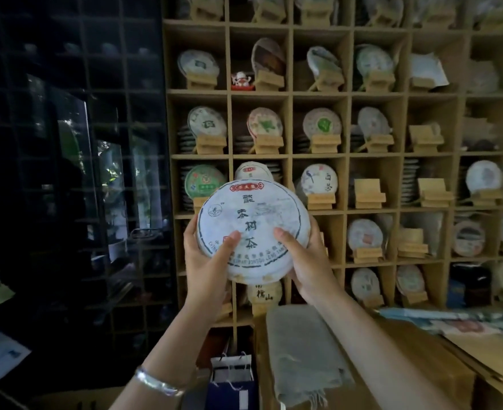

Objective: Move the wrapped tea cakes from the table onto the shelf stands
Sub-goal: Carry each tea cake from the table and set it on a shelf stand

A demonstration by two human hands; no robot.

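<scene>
A round tea cake [254, 223] in white paper with dark characters and a red label is held upright in front of the wooden shelf [288, 155]. My left hand [207, 261] grips its lower left edge, thumb across the face. My right hand [306, 258] grips the lower right edge, thumb on the front as well. The cake hides the cubby behind it. Bare wooden stands [368, 193] [433, 192] sit in cubbies to the right, and another bare stand [425, 138] is one row higher.
Most cubbies hold wrapped cakes on stands. A small red and white figurine [242, 81] sits in an upper cubby. A grey cloth [303, 353] lies on the wooden table [422, 350] below. A blue paper bag [232, 383] stands beside it. Dark glass shelving fills the left.
</scene>
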